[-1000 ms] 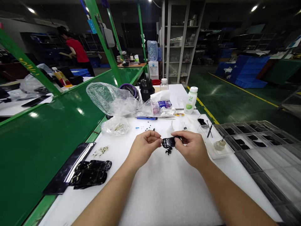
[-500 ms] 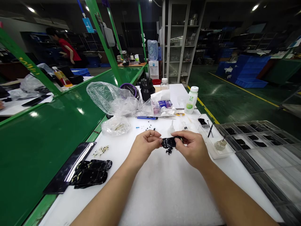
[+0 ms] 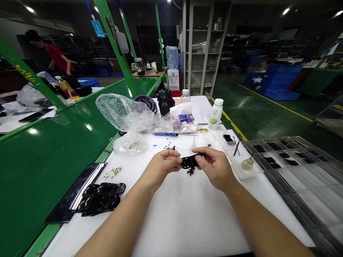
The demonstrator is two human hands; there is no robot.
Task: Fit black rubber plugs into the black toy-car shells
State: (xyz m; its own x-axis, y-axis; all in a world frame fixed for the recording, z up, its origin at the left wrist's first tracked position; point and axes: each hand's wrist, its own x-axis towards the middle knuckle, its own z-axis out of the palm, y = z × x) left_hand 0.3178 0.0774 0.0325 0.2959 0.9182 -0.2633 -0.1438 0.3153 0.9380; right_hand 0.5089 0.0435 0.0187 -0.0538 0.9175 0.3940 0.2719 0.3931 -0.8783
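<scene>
Between my two hands is a small glossy black plastic part [image 3: 189,161], held just above the white work surface [image 3: 187,221]. My left hand [image 3: 163,165] pinches its left end between thumb and fingers. At the other end, my right hand [image 3: 213,166] grips it, thumb in front and fingers behind. Tiny black pieces [image 3: 190,171] lie in a small heap just below the part, and more black bits [image 3: 169,147] are scattered farther back. To the left, similar black parts [image 3: 101,198] are stacked partly on a dark glossy panel [image 3: 63,203], beside small pale pieces [image 3: 112,172].
A clear plastic bag [image 3: 125,114], a blue-handled knife [image 3: 166,134] and a white-green bottle [image 3: 215,114] stand or lie at the back. On the right are a small tray [image 3: 250,175] and a compartmented clear organizer [image 3: 288,185] holding black parts. A person in red [image 3: 57,57] is far left.
The black part has been tilted in my hands, so a different face shows. The view has shifted slightly, and the person in red appears farther left.
</scene>
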